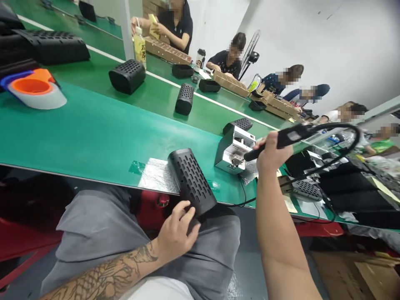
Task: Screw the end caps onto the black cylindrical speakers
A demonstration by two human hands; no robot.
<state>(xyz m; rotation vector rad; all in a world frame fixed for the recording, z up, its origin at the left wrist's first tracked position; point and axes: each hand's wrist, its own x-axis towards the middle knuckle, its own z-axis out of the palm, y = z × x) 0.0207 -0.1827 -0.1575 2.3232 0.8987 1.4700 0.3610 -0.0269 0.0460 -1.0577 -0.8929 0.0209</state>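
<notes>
Bench, left hand — speaker, right hand (screwdriver)

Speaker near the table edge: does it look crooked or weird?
Yes. The speaker lies tilted, half off the table edge, its near end over the lap, held by the left hand. The right hand holds a screwdriver away from it.

Head-worn view, forward and down, near left hand and bench.
</notes>
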